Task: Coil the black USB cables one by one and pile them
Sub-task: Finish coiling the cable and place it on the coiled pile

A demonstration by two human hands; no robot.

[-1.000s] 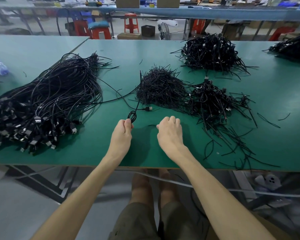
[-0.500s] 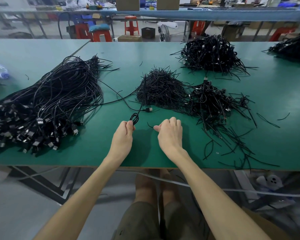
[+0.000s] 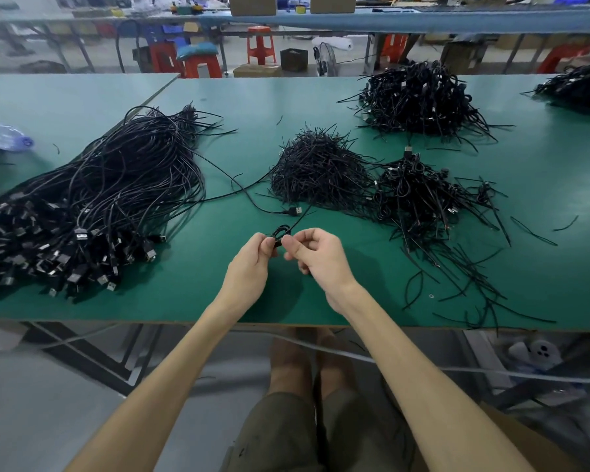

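Resting between both hands, just above the near middle of the surface, a thin black USB cable (image 3: 281,232) with a smooth round jacket is sitting in a small tight loop. The left hand (image 3: 249,264) is pinching the loop with curled fingers, and the right hand (image 3: 315,257) is pinching it from the other side between thumb and forefinger, its other fingers curled. A strand is running from the loop away toward the far side. A rectangular silver-tipped USB plug (image 3: 296,210) is lying just beyond the hands on the matte green surface (image 3: 542,185). To the left, a large sheaf of long loose black cables (image 3: 116,185) is fanning out, its boxy plugs crowding the near end. Beyond the hands, a bristly mound of short black wire pieces (image 3: 317,170) is touching a tangled pile of small coiled black cables (image 3: 423,195) on its right. A bigger heap of coiled cables (image 3: 419,100) is sitting farther back.
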